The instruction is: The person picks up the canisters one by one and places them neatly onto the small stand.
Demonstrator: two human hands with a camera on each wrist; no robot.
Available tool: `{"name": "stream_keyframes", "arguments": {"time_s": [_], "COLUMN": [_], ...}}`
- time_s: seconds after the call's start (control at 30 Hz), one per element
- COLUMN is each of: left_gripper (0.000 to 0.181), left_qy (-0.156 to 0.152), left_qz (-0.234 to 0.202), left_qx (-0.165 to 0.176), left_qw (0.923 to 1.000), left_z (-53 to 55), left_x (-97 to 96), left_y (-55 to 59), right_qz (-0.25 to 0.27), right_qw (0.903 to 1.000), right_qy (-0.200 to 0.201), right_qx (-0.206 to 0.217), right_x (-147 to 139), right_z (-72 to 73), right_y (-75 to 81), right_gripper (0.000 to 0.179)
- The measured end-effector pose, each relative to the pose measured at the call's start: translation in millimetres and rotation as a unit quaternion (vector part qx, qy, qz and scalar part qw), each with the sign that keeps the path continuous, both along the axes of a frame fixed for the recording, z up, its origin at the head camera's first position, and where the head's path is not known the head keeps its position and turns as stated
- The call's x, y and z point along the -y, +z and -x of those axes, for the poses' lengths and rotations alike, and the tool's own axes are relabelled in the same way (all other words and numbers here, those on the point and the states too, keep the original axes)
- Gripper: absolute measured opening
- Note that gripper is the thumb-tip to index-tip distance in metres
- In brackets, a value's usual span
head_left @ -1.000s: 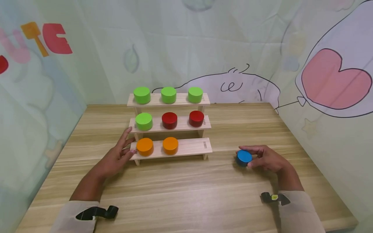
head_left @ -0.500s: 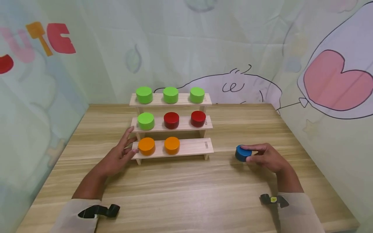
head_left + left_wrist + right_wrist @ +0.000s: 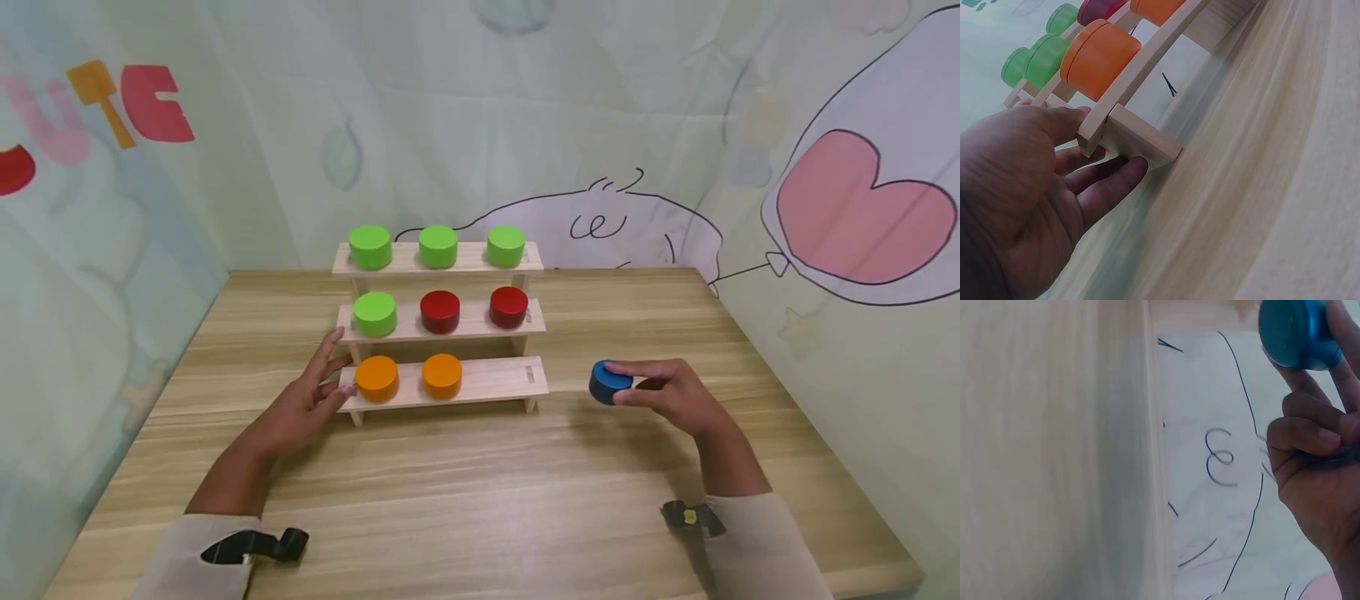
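In my right hand I pinch a blue round block, held above the table to the right of the three-tier wooden rack. The right wrist view shows the same blue block between thumb and fingers, other fingers curled below. My left hand grips the left end of the rack's lowest tier; in the left wrist view its thumb lies on the board end and its fingers reach around the leg. Two orange blocks sit on the lowest tier, whose right part is bare.
On the middle tier stand one green block and two red blocks. Three green blocks line the top tier. The wooden table meets a printed curtain behind and at the sides.
My right hand has lifted the blue block off the table and carried it a little left and away from me. My left hand stays at the rack.
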State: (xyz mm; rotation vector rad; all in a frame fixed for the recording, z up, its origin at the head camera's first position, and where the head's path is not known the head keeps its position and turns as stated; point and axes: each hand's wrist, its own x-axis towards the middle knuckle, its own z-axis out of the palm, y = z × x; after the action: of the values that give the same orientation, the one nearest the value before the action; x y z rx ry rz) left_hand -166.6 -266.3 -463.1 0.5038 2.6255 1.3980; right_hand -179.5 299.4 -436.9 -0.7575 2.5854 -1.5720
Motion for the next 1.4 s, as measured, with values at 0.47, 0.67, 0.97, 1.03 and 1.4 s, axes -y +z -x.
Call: {"name": "stream_keyframes", "arguments": {"time_s": [0.47, 0.67, 0.97, 1.03, 1.4], "left_gripper": [0.096, 0.096, 0.096, 0.096, 0.095], "left_qy": [0.005, 0.004, 0.004, 0.005, 0.009], "left_qz": [0.004, 0.006, 0.007, 0.010, 0.014], "left_qx": [-0.002, -0.001, 0.002, 0.003, 0.004], "left_qw": [1.0000, 1.0000, 1.0000, 0.9999, 0.9999], "left_z": [-0.7, -0.4, 0.3, 0.1, -0.5], "left_x": [-0.4, -0.4, -0.1, -0.6, -1.3], "left_y": [-0.3, -0.6, -1.6, -1.8, -0.4], "right_qz": [0.015, 0.027, 0.017, 0.018, -0.013], "right_qw": [0.9975, 0.9950, 0.9962, 0.9972, 0.9992], "right_qy": [0.064, 0.087, 0.078, 0.068, 0.038], "right_qx": [-0.024, -0.043, -0.035, -0.026, 0.010], "right_x": [46.4, 69.3, 98.1, 102.9, 119.8], "right_z": [14.3, 19.5, 23.4, 22.7, 26.0], "right_y": [6.7, 8.3, 8.1, 7.4, 3.6], "right_gripper": [0.046, 0.047, 0.049, 0.049, 0.051]}}
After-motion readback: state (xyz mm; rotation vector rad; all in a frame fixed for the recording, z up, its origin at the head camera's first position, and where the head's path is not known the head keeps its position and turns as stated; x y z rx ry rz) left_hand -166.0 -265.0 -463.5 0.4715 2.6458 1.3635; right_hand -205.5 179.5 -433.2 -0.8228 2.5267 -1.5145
